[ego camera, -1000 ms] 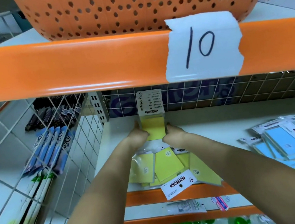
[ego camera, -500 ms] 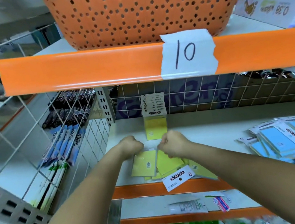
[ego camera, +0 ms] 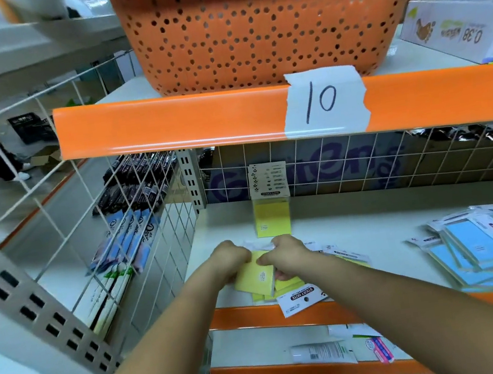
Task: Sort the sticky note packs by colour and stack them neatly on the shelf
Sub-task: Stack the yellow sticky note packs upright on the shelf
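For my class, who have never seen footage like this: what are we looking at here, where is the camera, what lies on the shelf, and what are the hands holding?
There is no machine here. A person wears a camera on the head, so the single picture looks forward and down along both bare forearms.

The left hand and right hand together grip a yellow sticky note pack, lifted off a loose pile of yellow packs at the front of the white shelf. Further back, one yellow pack lies against the wire grid. To the right lies a jumble of blue packs.

Above, an orange basket sits on the upper shelf, over a taped label reading 10.
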Demonstrator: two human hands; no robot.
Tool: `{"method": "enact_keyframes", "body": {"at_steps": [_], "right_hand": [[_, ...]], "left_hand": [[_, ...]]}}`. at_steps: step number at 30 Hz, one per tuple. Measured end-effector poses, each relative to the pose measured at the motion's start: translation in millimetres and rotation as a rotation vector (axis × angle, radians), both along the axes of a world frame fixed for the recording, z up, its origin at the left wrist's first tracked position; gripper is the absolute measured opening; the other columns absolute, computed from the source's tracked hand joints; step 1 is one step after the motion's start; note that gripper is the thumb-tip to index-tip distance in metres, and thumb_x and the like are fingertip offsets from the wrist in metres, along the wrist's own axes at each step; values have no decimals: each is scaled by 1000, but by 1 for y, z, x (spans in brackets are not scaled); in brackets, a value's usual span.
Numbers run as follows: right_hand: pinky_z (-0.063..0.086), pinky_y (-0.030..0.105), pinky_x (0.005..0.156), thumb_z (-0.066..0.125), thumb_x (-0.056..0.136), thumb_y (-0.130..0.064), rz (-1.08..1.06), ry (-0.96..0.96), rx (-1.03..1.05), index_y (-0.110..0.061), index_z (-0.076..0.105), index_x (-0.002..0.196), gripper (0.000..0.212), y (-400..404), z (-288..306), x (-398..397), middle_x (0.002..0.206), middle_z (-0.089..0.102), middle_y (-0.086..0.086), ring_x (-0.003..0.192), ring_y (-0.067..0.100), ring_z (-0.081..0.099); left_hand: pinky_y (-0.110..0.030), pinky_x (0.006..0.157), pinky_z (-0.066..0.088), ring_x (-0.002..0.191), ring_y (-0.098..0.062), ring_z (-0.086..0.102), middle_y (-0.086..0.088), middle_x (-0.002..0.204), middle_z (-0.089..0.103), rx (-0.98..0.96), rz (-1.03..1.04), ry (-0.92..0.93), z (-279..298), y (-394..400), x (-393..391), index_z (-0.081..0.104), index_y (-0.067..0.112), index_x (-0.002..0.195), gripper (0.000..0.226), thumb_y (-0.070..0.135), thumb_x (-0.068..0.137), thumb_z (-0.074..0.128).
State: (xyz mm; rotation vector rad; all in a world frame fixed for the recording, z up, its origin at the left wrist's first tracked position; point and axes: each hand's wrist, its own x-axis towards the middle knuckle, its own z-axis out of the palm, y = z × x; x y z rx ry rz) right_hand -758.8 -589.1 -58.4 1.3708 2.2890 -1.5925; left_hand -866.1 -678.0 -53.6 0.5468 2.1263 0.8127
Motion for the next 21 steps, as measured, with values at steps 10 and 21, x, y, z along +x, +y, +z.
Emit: {"method": "enact_keyframes", "body": {"at_steps": [10, 21], "right_hand": [[44, 21, 47, 70, 86, -19, 9, 139, -108, -22, 51, 112, 32, 30, 9, 16, 69, 56, 6, 54, 11, 54], [60, 29, 69, 61, 93, -9, 0, 321, -171, -24, 44, 125, 39, 42, 26, 22, 98, 62, 13, 65, 16, 62]], "left_hand": [[-25, 58, 48, 64, -23, 58, -11, 79, 61, 203, 82, -195, 19, 7, -2, 56, 9, 99, 10, 10, 89, 55], [-28, 73, 47, 72, -24, 68, -5, 77, 72, -22, 42, -217, 26, 8, -5, 68, 12, 87, 60, 67, 85, 46]]}}
